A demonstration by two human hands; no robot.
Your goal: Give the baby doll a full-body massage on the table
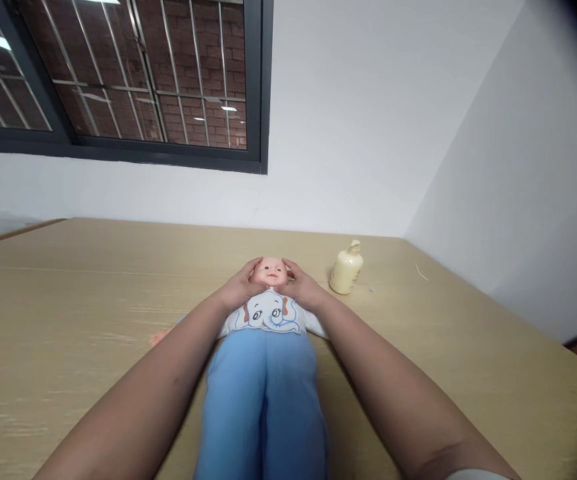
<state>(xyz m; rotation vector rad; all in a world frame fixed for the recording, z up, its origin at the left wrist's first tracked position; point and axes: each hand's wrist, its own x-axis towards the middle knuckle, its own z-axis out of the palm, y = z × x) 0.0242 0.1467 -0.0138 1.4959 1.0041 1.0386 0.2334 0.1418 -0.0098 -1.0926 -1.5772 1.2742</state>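
Observation:
A baby doll (pixel 268 327) lies on its back on the wooden table, its head away from me and its legs toward me. It wears a white top with an elephant face on the chest and blue trousers. My left hand (pixel 242 288) cups one side of the doll's head, thumb under the chin. On the other side my right hand (pixel 302 287) cups the head in the same way, fingers curled behind it. The doll's arms stretch out sideways, partly hidden beneath my forearms; one small hand shows at the left.
A cream pump bottle (pixel 347 269) stands on the table (pixel 118 260) to the right of the doll's head. A thin pale strip (pixel 421 272) lies farther right. White walls rise behind and at the right, with a barred window (pixel 158 73) at upper left.

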